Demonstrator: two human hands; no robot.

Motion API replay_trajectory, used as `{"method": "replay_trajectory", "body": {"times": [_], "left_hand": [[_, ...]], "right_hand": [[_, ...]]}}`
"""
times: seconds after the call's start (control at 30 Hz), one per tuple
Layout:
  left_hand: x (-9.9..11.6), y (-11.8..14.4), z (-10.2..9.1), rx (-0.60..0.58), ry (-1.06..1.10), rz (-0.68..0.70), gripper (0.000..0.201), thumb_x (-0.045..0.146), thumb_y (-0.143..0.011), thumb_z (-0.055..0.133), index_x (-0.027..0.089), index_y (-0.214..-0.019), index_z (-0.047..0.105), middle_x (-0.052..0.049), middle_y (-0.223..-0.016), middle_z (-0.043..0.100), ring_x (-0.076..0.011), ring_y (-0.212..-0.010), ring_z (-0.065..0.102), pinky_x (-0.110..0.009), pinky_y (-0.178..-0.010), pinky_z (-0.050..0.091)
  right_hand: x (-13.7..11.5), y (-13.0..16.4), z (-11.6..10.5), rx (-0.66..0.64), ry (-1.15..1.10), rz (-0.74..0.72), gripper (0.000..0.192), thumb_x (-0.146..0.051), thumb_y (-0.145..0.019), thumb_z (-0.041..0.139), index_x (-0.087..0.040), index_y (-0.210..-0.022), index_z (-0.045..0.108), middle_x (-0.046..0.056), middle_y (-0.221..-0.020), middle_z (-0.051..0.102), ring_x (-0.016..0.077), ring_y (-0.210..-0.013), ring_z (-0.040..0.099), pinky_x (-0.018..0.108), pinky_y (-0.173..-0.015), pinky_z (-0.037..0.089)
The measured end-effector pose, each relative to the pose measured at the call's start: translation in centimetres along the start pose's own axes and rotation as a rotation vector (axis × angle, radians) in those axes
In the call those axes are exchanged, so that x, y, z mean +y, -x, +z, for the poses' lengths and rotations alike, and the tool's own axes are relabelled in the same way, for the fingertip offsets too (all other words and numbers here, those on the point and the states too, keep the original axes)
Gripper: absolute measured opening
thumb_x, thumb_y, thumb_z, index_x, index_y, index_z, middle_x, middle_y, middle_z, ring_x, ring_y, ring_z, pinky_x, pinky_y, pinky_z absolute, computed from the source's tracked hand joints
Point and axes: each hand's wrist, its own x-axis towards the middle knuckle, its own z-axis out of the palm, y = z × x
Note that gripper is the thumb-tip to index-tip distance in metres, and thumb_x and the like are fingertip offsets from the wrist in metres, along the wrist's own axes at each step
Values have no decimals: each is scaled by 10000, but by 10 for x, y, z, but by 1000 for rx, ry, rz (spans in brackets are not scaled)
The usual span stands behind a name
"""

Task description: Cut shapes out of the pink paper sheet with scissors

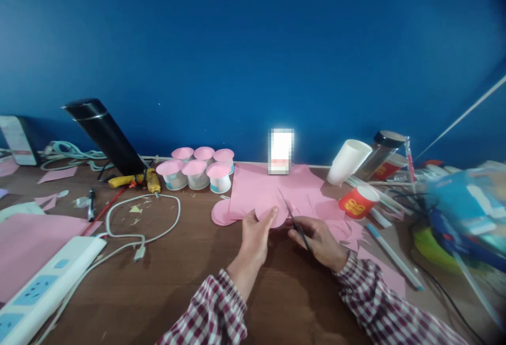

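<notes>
The wall [253,44] across the top of the frame is deep blue. The surface [190,260] is brown wood. In the middle lies a pink paper sheet [272,187], and a pink paper circle [271,210] sits at its near edge. The scissors [294,218] beside it look dark. Both sleeves [213,313] at the bottom have a red and white check pattern. The little cups [197,171] left of the middle are white with pink tops. A red cup [358,202] with yellow marks lies on the right. At the lower left is a white power strip [43,287] with light blue sockets. A black bottle [105,134] leans at the upper left.
</notes>
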Motion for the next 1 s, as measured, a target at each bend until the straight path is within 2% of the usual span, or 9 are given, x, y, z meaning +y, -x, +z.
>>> {"method": "replay_trajectory", "body": {"times": [0.27,0.5,1.0], "left_hand": [[-5,-2,-3,-21,-65,19,413,377,-629,776,85,-901,668,-116,-784,717,-227,-721,676,-325,-682,522],[-4,-2,-2,-20,-50,13,412,348,-617,787,77,-904,669,-116,-765,715,-224,-702,672,-313,-660,513],[-4,-2,-2,-27,-29,7,399,355,-638,775,74,-904,676,-120,-749,714,-218,-697,674,-299,-647,515]], "right_hand": [[-3,-1,1,-17,-89,-3,330,-434,-741,692,-140,-891,678,50,-747,672,178,-678,623,268,-622,514],[-3,-1,1,-8,-35,-25,319,-429,-766,671,-128,-871,673,45,-724,650,158,-636,581,255,-581,489],[-7,1,-1,-2,-2,-18,343,-444,-769,660,-135,-913,699,64,-752,698,182,-657,633,262,-588,525]]}}
